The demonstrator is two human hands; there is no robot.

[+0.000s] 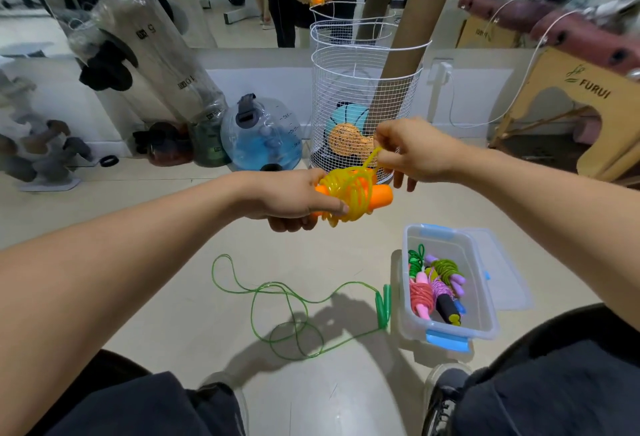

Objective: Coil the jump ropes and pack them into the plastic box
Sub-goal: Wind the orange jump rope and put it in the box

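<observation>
My left hand (294, 198) grips the orange handles (379, 197) of a jump rope, with its yellow cord (346, 193) wound in loops around them. My right hand (412, 155) pinches the free end of the yellow cord just above the bundle. On the floor below lies a green jump rope (277, 300), uncoiled, its green handles (382, 307) beside the plastic box (483, 283). The clear box with blue clips stands open and holds several coiled ropes (434, 286) in pink, green and purple.
The box's clear lid (509, 273) lies just right of it. A white wire basket (363, 96) with cardboard tubes and balls stands ahead by the mirror wall. A blue water bag (261, 134) and weights sit at left, a wooden stool (581, 99) at right. My knees frame the bottom.
</observation>
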